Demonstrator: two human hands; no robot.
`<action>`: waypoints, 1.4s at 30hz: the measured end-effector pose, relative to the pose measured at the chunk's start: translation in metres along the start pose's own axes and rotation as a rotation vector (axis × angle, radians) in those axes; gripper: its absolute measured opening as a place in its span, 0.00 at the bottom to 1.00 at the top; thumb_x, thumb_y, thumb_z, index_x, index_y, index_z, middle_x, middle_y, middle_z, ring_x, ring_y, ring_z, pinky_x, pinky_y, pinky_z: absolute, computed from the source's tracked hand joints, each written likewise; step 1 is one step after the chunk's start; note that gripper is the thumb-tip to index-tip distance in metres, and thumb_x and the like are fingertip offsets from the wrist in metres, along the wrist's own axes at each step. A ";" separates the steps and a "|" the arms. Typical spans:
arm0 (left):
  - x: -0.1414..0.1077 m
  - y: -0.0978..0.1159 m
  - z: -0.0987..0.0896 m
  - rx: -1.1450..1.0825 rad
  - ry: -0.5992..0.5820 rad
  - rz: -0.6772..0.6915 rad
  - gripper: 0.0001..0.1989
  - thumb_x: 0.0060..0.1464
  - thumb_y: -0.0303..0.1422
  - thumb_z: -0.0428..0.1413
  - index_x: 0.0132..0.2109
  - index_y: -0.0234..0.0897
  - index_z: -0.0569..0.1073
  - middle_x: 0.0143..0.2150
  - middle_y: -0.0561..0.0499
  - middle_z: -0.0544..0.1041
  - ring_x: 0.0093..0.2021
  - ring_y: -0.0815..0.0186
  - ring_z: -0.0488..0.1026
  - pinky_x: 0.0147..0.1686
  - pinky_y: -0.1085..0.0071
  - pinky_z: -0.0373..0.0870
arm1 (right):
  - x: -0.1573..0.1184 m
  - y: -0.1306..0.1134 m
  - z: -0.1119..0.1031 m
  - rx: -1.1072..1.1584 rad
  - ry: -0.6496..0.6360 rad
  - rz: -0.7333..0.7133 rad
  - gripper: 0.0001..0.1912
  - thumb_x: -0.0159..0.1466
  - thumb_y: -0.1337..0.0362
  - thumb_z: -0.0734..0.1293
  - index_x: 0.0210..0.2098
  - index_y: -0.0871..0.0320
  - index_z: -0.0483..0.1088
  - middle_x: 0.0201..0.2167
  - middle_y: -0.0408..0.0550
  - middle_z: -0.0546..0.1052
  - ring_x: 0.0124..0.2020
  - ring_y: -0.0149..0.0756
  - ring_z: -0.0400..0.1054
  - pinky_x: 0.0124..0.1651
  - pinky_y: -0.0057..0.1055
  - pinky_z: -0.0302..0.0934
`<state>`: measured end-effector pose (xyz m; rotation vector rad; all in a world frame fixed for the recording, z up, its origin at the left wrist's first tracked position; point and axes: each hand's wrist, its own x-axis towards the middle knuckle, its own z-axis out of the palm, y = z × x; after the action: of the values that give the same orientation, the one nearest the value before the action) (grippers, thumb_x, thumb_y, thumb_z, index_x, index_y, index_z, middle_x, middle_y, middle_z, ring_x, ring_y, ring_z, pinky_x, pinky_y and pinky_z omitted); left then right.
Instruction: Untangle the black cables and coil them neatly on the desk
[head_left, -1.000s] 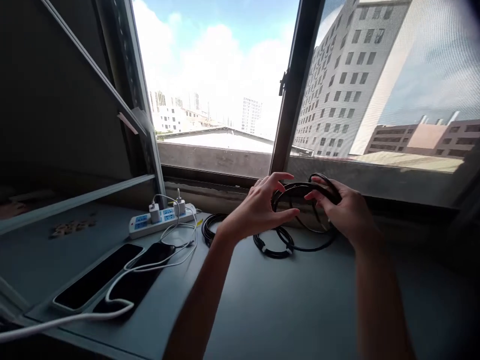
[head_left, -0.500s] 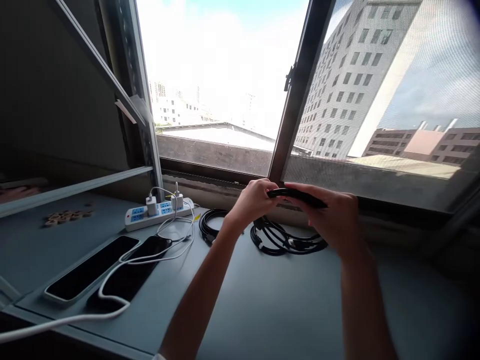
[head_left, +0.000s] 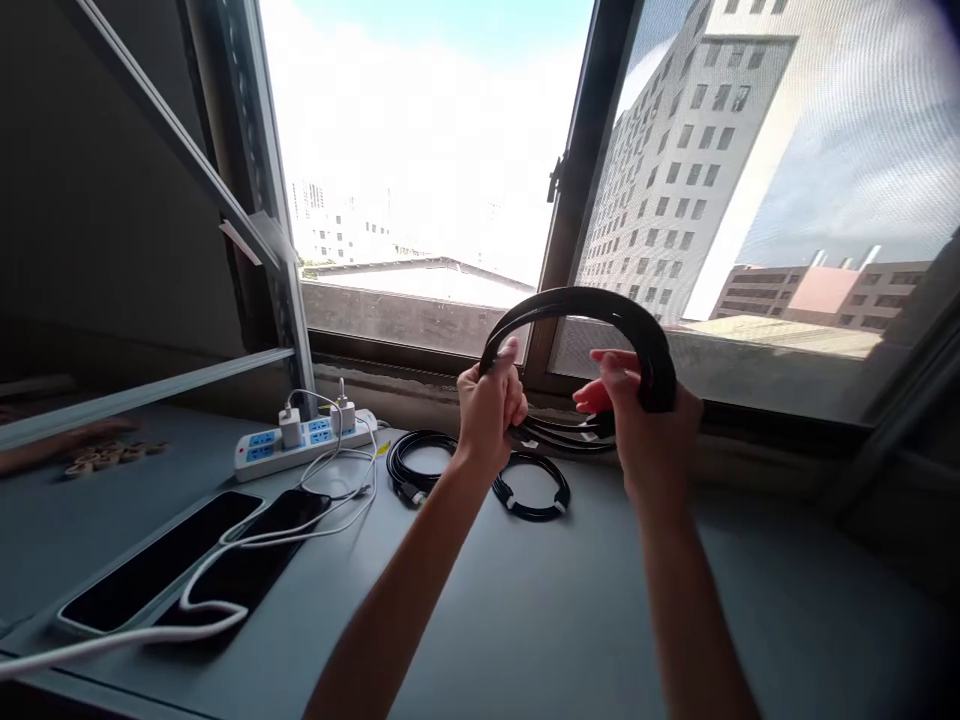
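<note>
Frankly, what worries me most from my distant seat is the right side of the black cable coil (head_left: 581, 300): its turns look springy, and if the hold there is slack they could fan out and lose their round shape. The coil is raised at about three o'clock from the view's centre, its upper arc standing against the window (head_left: 420, 170). I see the left hand (head_left: 487, 415) clamped round its nine o'clock side, thumb uppermost. At its three o'clock side the bundle sits in the crook of the right hand (head_left: 656, 430), fingers curled loosely inside the loop; I cannot tell how tightly they close on it. Snagging is my other concern, since black strands (head_left: 570, 442) run under the arc, perhaps its lower turns, perhaps another cable's, and a small cable ring (head_left: 532, 515) lies just beneath, towards five o'clock on the desk (head_left: 525, 620). A second coil (head_left: 397, 465) lies towards seven, next to the left forearm (head_left: 420, 540), which could brush it. As for looks, the raised coil is dark and thick, many turns stacked into one band, with faint gloss along the strands.
</note>
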<state>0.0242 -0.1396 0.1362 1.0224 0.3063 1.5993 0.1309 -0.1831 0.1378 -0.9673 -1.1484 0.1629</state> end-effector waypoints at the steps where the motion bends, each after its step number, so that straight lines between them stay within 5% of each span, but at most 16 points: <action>1: -0.002 0.000 0.003 -0.033 0.011 0.002 0.27 0.48 0.34 0.57 0.13 0.36 0.49 0.08 0.61 0.49 0.10 0.80 0.44 0.10 0.79 0.44 | 0.000 0.001 0.001 0.029 0.026 0.012 0.14 0.59 0.54 0.63 0.30 0.60 0.71 0.14 0.41 0.70 0.17 0.30 0.65 0.25 0.28 0.61; 7: -0.008 -0.015 0.009 -0.091 -0.037 -0.074 0.25 0.50 0.32 0.54 0.14 0.36 0.48 0.08 0.61 0.49 0.09 0.80 0.45 0.11 0.79 0.49 | 0.002 0.000 -0.010 0.212 -0.007 0.046 0.17 0.57 0.51 0.65 0.25 0.59 0.70 0.06 0.35 0.59 0.08 0.23 0.49 0.13 0.24 0.43; 12: -0.002 -0.023 0.002 0.048 -0.395 -0.171 0.24 0.52 0.32 0.51 0.12 0.37 0.53 0.08 0.60 0.49 0.11 0.74 0.60 0.24 0.72 0.68 | 0.013 0.005 -0.030 0.243 0.019 0.069 0.15 0.54 0.53 0.69 0.27 0.61 0.72 0.05 0.33 0.54 0.06 0.21 0.44 0.11 0.24 0.41; 14: 0.001 -0.020 -0.001 0.140 -0.450 -0.163 0.22 0.51 0.34 0.53 0.13 0.36 0.55 0.09 0.59 0.53 0.15 0.71 0.65 0.28 0.69 0.70 | 0.018 0.008 -0.038 0.222 -0.004 0.113 0.16 0.53 0.53 0.70 0.27 0.61 0.73 0.05 0.33 0.54 0.06 0.21 0.43 0.11 0.24 0.40; 19: 0.003 -0.010 -0.007 0.468 -0.391 -0.080 0.14 0.48 0.36 0.57 0.21 0.33 0.65 0.14 0.56 0.65 0.16 0.71 0.67 0.24 0.72 0.68 | 0.020 0.012 -0.047 -0.159 -0.188 0.168 0.16 0.51 0.52 0.69 0.26 0.62 0.74 0.06 0.34 0.56 0.07 0.22 0.47 0.09 0.23 0.40; 23: 0.003 -0.008 -0.008 0.515 -0.268 -0.084 0.15 0.45 0.37 0.58 0.20 0.34 0.63 0.11 0.61 0.57 0.10 0.77 0.55 0.12 0.78 0.56 | 0.014 0.009 -0.036 -0.276 -0.262 0.048 0.15 0.53 0.55 0.67 0.20 0.61 0.69 0.07 0.36 0.60 0.08 0.23 0.51 0.12 0.22 0.46; 27: 0.003 -0.002 -0.009 0.472 -0.081 -0.063 0.16 0.43 0.36 0.60 0.19 0.35 0.61 0.11 0.62 0.52 0.10 0.80 0.46 0.08 0.80 0.41 | 0.014 0.014 -0.028 -0.293 -0.185 -0.057 0.12 0.55 0.57 0.66 0.24 0.59 0.71 0.15 0.40 0.69 0.17 0.28 0.63 0.22 0.24 0.56; 32: 0.003 0.006 -0.007 0.297 0.045 -0.064 0.22 0.42 0.36 0.61 0.18 0.37 0.54 0.10 0.63 0.49 0.10 0.80 0.43 0.09 0.79 0.38 | 0.017 0.019 -0.029 -0.349 -0.096 -0.075 0.14 0.54 0.53 0.67 0.31 0.58 0.74 0.23 0.43 0.74 0.26 0.33 0.68 0.30 0.28 0.59; 38: 0.004 0.011 -0.010 0.319 0.032 0.102 0.18 0.41 0.32 0.59 0.16 0.36 0.57 0.08 0.63 0.50 0.09 0.79 0.45 0.09 0.77 0.40 | 0.010 0.004 -0.031 -0.307 -0.216 -0.006 0.19 0.52 0.49 0.69 0.18 0.59 0.71 0.17 0.44 0.72 0.20 0.32 0.65 0.24 0.27 0.56; 42: 0.008 0.013 -0.016 0.477 0.012 0.220 0.17 0.45 0.33 0.56 0.16 0.37 0.58 0.08 0.62 0.52 0.09 0.78 0.48 0.09 0.76 0.45 | 0.005 -0.001 -0.030 -0.295 -0.249 0.018 0.20 0.52 0.48 0.68 0.18 0.60 0.73 0.16 0.45 0.72 0.18 0.32 0.65 0.20 0.26 0.54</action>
<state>0.0042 -0.1315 0.1388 1.4492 0.6216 1.7722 0.1573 -0.1974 0.1403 -1.2432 -1.4189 0.1329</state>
